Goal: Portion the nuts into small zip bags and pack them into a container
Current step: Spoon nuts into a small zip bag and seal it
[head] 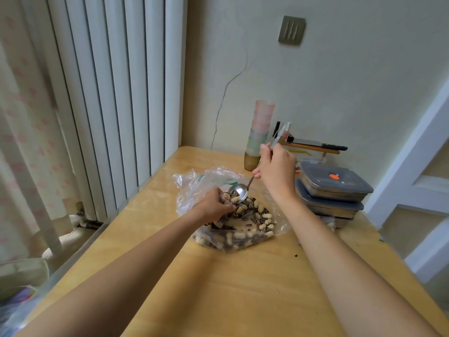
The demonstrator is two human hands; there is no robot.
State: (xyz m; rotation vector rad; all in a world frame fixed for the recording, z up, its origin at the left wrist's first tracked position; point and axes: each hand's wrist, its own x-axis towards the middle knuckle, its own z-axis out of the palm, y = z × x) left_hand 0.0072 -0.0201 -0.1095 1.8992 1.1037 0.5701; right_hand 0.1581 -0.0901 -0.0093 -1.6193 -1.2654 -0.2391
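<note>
My right hand [275, 173] gripped a spoon [239, 192] over loose, spill-prone nuts [252, 215], while my left hand [213, 205] pinched a limp small bag [224, 198] by its rim.

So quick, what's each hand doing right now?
Left hand: grips a small bag over the nuts.
Right hand: holds a metal spoon.

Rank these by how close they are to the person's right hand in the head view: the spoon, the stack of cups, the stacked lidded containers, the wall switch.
From the right hand:
1. Spoon: its handle is in that hand, its bowl down over the nuts.
2. Stack of cups: just behind the hand, by the wall.
3. Stacked lidded containers: farther to the right, on the table.
4. Wall switch: high on the wall, farthest.
</note>
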